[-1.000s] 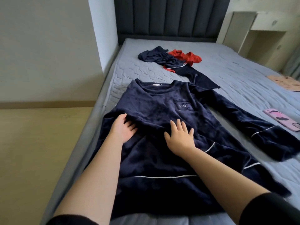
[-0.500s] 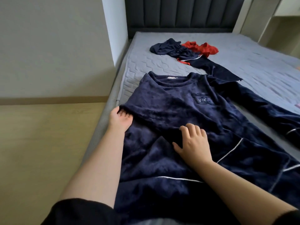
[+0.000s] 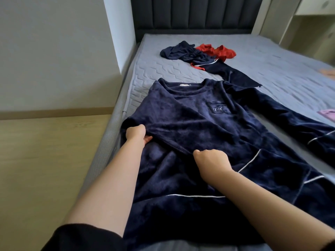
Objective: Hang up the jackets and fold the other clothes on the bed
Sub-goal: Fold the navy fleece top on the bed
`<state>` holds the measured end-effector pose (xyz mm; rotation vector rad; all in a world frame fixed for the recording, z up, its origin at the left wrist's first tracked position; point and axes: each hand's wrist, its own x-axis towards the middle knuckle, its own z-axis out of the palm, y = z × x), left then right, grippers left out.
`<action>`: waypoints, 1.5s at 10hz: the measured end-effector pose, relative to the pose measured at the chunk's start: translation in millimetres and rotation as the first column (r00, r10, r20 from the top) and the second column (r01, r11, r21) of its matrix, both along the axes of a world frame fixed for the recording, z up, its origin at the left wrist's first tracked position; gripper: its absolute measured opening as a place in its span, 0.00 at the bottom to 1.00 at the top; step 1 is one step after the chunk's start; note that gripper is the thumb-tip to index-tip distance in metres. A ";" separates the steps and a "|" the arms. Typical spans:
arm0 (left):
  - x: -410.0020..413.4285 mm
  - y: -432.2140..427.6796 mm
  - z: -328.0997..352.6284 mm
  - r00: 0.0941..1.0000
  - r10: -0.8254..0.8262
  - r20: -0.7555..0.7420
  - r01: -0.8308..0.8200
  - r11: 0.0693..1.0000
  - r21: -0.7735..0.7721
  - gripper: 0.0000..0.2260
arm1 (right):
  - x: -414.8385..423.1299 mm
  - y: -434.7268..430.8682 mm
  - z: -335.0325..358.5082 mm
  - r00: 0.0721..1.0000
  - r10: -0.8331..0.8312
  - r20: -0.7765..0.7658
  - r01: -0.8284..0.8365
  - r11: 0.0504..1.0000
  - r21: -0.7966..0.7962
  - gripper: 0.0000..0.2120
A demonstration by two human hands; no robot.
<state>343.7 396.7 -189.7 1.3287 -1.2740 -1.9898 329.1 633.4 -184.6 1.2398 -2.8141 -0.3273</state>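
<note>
A navy fleece top (image 3: 195, 113) with white piping and a chest pocket lies front-up on the grey bed (image 3: 163, 69), its left sleeve folded across the body. My left hand (image 3: 136, 134) grips that folded sleeve near the bed's left edge, fingers tucked under the fabric. My right hand (image 3: 211, 159) pinches the sleeve's lower fold at the middle of the top. The right sleeve (image 3: 290, 120) stretches out toward the right. Farther up the bed lie a crumpled navy garment (image 3: 181, 52), a red garment (image 3: 216, 52) and a navy trouser leg (image 3: 233, 76).
A dark padded headboard (image 3: 195, 13) closes the far end. A pale wall (image 3: 54, 51) and wooden floor (image 3: 45, 160) lie left of the bed. A cream cabinet (image 3: 299, 29) stands at the right. A pink item (image 3: 328, 114) and an orange item (image 3: 328, 71) sit at the right edge.
Both hands went from resting flat on the top to gripping the folded left sleeve. The view shifted left and closer to the top.
</note>
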 end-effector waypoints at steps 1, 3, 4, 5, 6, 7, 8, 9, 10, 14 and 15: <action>3.5 4.9 0.0 0.999 -0.020 0.050 0.026 0.991 -0.130 0.15 | -2.0 2.0 4.7 0.984 0.056 0.168 -0.069 0.995 0.069 0.07; 3.2 12.3 16.1 0.729 0.259 0.634 0.627 0.117 -0.770 0.09 | -22.9 8.7 12.3 0.965 -0.028 0.259 0.165 0.837 -0.522 0.12; -12.7 41.9 13.1 0.759 0.033 0.650 0.641 -0.209 -0.738 0.25 | -28.7 15.9 -5.3 0.989 -0.140 -0.036 0.106 0.873 -0.476 0.14; -15.8 59.1 -14.8 0.430 -0.108 0.897 0.870 -0.217 -0.443 0.32 | -35.6 35.4 -31.0 0.940 -0.313 0.137 0.339 0.903 -0.265 0.28; -13.7 53.1 -31.7 0.372 -0.109 0.922 0.912 -0.142 -0.385 0.33 | -46.3 49.9 -43.3 0.875 -0.451 0.178 0.484 0.832 -0.271 0.31; -16.7 56.2 -27.6 0.370 -0.058 0.927 0.918 -0.130 -0.375 0.33 | -48.1 49.1 -42.3 0.849 -0.485 0.208 0.525 0.816 -0.240 0.31; -23.0 72.3 -22.3 0.371 -0.033 0.928 0.925 -0.067 -0.373 0.31 | -51.3 49.1 -35.8 0.836 -0.451 0.313 0.526 0.820 -0.226 0.31; -34.5 97.5 -12.1 0.360 -0.099 0.928 0.931 -0.016 -0.364 0.30 | -67.2 54.8 -10.1 0.744 -0.400 0.536 0.643 0.647 -0.409 0.21; -44.2 130.7 -10.4 0.355 -0.151 0.923 0.927 -0.068 -0.368 0.32 | -89.9 78.0 14.3 0.418 -0.022 0.908 0.907 -0.034 -0.419 0.12; -55.5 218.1 -41.3 0.422 -0.344 0.839 0.680 -0.492 -0.544 0.32 | -137.9 199.5 9.1 0.365 0.056 0.929 0.347 -0.934 -0.080 0.27; -55.2 214.3 -39.8 0.442 -0.396 0.805 0.668 -0.454 -0.590 0.28 | -142.9 217.5 -7.7 0.305 -0.383 0.872 0.741 -0.479 -0.470 0.12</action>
